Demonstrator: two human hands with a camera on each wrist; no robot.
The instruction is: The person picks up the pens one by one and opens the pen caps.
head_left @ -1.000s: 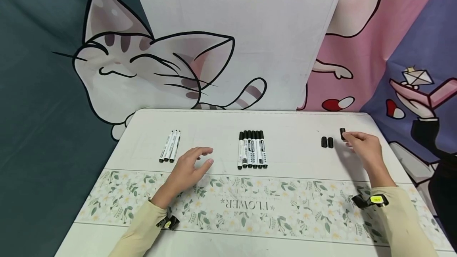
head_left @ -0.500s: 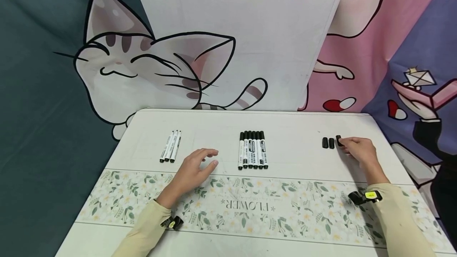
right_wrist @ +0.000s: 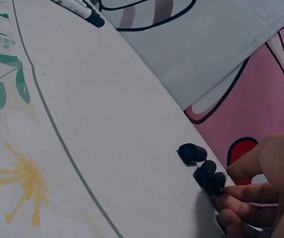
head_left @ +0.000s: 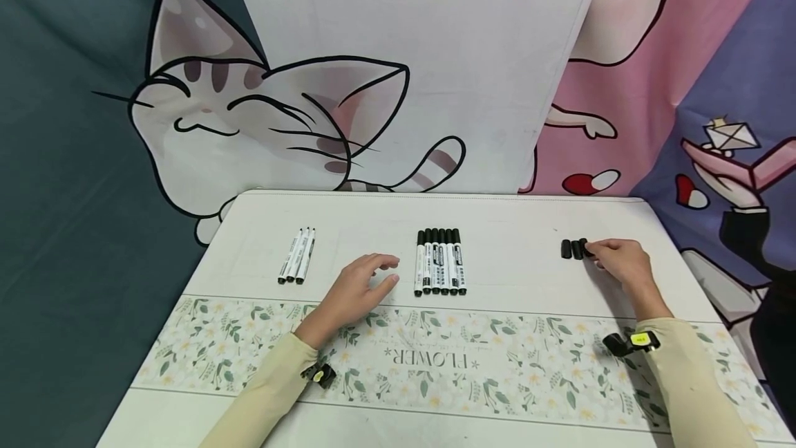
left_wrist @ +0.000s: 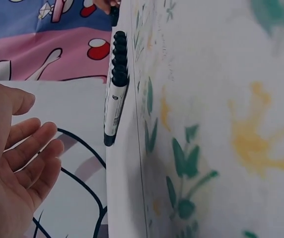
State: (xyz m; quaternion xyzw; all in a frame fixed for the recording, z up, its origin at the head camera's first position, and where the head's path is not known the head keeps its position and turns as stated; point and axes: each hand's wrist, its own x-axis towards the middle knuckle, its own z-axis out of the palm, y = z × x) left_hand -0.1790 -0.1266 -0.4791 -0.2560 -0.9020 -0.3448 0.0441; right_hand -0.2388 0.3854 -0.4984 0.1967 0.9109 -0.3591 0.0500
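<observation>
At the table's right side my right hand pinches a small black marker cap between thumb and fingertips. That cap stands right beside two other black caps lying in a row; in the right wrist view the held one overlaps the middle cap. My left hand hovers over the table with relaxed, slightly bent fingers and holds nothing. Closest to it is a row of several capped white markers, black caps pointing away from me. Off to the left lie three uncapped white markers, tips pointing away.
The white table bears a floral band with upside-down "FLOWER" lettering. Behind its far edge hangs a cloth with a cartoon cat; pink and purple printed cloth is at the right. Each wrist wears a small black camera.
My right hand has moved left and brought the pinched cap down beside the two caps. The left hand has shifted right, closer to the row of capped markers.
</observation>
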